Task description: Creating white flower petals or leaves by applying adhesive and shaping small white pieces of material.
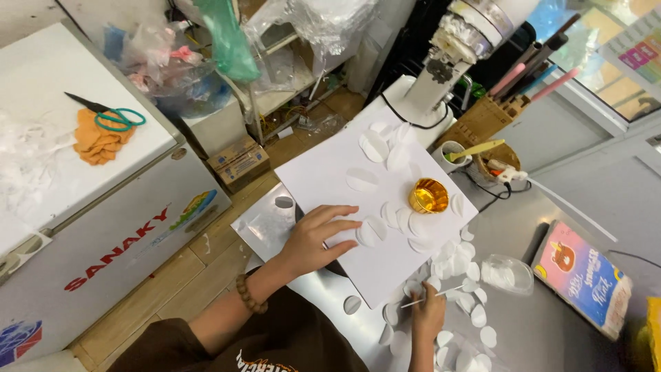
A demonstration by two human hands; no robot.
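Cluttered grey table (551, 324) is carrying a white board (344, 172) lying diagonally, its long axis running from near right to far left. Left hand (313, 238) is lying palm-down on the board's near-left edge, fingers (344, 225) spread, pointing right toward white paper circles (375, 227). Right hand (428, 315), near the board's near corner, is pinching a thin white stick (430, 297) that is pointing right. A gold foil cup (428, 195) is sitting near the board's right edge.

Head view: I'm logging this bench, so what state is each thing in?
Left hand: flat on white sheet.
Right hand: grip shut on thin stick.
Gold cup: upright, open.
Scissors: closed, on orange pieces.
Paper discs: loose, scattered.
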